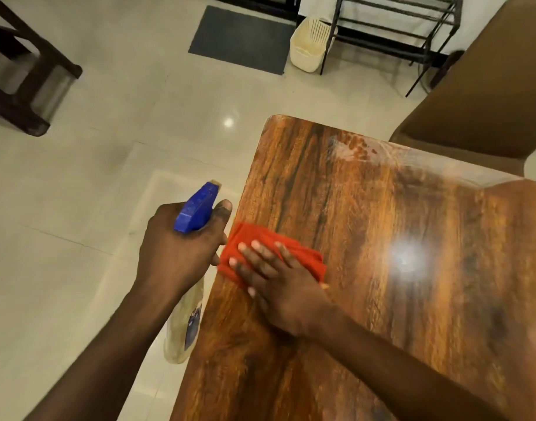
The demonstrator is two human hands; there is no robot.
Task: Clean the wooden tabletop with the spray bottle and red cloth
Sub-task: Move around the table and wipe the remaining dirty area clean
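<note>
The wooden tabletop fills the right half of the view, glossy, with a wet smear near its far edge. A crumpled red cloth lies at the table's left edge. My right hand presses flat on the cloth, fingers spread and pointing left. My left hand hangs just off the table's left edge, over the floor, gripping the neck of a spray bottle. The bottle has a blue trigger head and a pale clear body below my wrist.
A brown chair stands at the table's far right. On the tiled floor beyond are a grey mat, a cream plastic basket and a black metal rack. Dark wooden furniture stands at far left.
</note>
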